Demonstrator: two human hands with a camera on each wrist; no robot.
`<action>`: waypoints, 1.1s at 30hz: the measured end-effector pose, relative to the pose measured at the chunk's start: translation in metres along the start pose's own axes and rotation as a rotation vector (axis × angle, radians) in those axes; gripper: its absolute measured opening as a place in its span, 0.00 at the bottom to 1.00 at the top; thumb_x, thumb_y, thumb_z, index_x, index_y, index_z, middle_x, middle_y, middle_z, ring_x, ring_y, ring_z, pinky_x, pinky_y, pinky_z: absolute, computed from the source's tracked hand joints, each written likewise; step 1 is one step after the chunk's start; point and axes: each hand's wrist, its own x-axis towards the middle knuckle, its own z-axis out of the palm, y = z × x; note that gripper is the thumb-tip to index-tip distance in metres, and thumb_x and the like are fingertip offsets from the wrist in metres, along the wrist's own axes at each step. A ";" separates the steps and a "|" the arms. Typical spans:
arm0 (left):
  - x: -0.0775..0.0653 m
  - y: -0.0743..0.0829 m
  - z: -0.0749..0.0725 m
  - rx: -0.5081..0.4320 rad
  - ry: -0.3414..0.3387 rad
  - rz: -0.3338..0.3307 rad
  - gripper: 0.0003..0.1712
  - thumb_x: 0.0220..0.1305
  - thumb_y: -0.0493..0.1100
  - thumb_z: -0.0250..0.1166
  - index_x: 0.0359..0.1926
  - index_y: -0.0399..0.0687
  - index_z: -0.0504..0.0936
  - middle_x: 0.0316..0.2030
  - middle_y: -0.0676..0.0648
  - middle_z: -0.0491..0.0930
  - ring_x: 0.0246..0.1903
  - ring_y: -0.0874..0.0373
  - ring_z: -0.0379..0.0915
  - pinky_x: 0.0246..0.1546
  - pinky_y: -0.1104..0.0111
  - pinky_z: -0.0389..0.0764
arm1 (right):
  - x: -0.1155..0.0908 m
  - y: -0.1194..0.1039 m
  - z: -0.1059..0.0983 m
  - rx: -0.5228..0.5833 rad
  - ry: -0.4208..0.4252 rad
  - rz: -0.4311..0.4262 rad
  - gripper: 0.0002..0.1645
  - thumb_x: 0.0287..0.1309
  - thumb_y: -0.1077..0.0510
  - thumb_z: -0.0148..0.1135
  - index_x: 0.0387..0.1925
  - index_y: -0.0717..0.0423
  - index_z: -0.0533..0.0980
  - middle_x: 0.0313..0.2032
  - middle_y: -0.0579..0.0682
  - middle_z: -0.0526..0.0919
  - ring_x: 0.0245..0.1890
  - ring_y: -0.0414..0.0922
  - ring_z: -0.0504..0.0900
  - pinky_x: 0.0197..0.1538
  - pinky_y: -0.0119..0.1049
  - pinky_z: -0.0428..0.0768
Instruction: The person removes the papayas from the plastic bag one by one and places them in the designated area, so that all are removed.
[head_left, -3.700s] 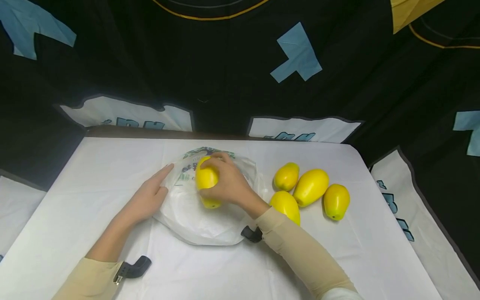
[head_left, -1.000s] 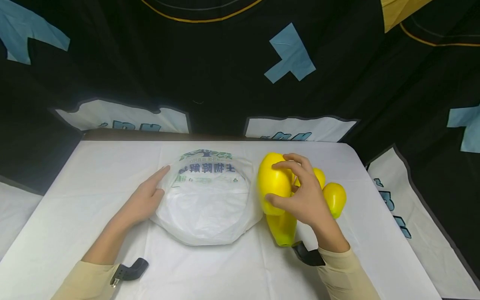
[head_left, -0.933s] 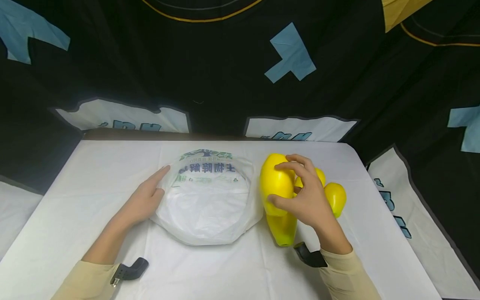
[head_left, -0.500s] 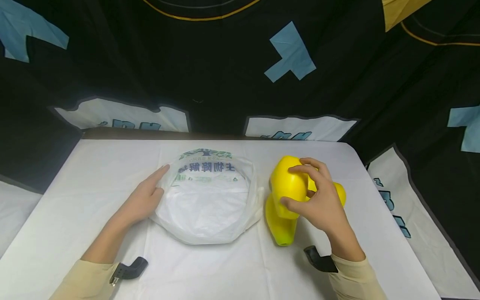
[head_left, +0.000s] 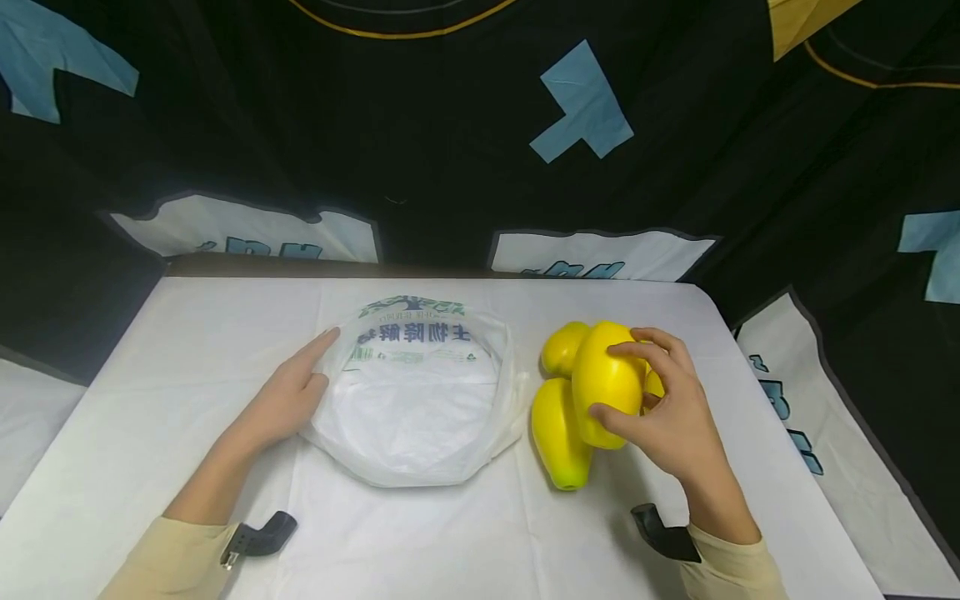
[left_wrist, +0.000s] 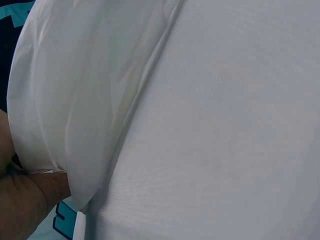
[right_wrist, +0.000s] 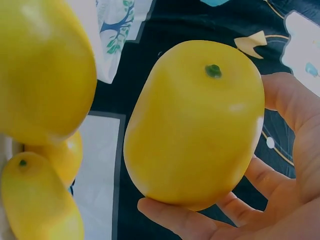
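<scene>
My right hand (head_left: 671,408) grips a yellow mango (head_left: 606,383), thumb on its near left side and fingers over its far right. In the right wrist view this mango (right_wrist: 195,120) shows a small green stem end. It overlaps other mangoes: one elongated mango (head_left: 561,442) lies at front left, a smaller mango (head_left: 561,350) behind it, and more yellow shows behind my fingers. My left hand (head_left: 288,396) touches the left edge of a white plastic bag (head_left: 412,425), index finger straight. In the left wrist view the thumb (left_wrist: 50,187) passes behind the bag's film, which hides the other fingers.
A white cloth covers the table (head_left: 420,542), its far edge against a black printed curtain (head_left: 450,150). A black wrist camera (head_left: 262,535) sticks out from the left sleeve, and another black camera (head_left: 660,533) from the right one.
Earlier my right hand held a mango over the bag. During the last second it has carried the held mango rightward over the other mangoes. My left hand has stayed at the bag's edge.
</scene>
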 end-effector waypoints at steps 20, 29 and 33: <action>0.001 0.000 0.000 0.006 0.005 0.009 0.36 0.67 0.30 0.40 0.76 0.41 0.47 0.74 0.36 0.47 0.73 0.38 0.40 0.71 0.45 0.47 | -0.026 0.020 -0.009 -0.093 -0.021 0.056 0.35 0.37 0.56 0.82 0.51 0.47 0.77 0.65 0.48 0.61 0.58 0.56 0.67 0.45 0.59 0.80; 0.000 0.001 0.000 0.002 0.006 0.006 0.37 0.67 0.30 0.40 0.77 0.42 0.47 0.74 0.36 0.47 0.73 0.38 0.40 0.71 0.45 0.47 | -0.034 0.027 -0.006 -0.061 -0.054 0.049 0.36 0.36 0.57 0.82 0.51 0.45 0.77 0.65 0.47 0.62 0.59 0.56 0.67 0.45 0.58 0.80; 0.000 0.001 0.000 0.006 0.007 0.002 0.37 0.66 0.30 0.40 0.77 0.42 0.47 0.75 0.36 0.47 0.73 0.38 0.40 0.71 0.45 0.47 | -0.037 0.031 -0.006 -0.050 -0.081 0.058 0.36 0.36 0.57 0.82 0.51 0.44 0.77 0.64 0.47 0.62 0.59 0.56 0.68 0.46 0.59 0.80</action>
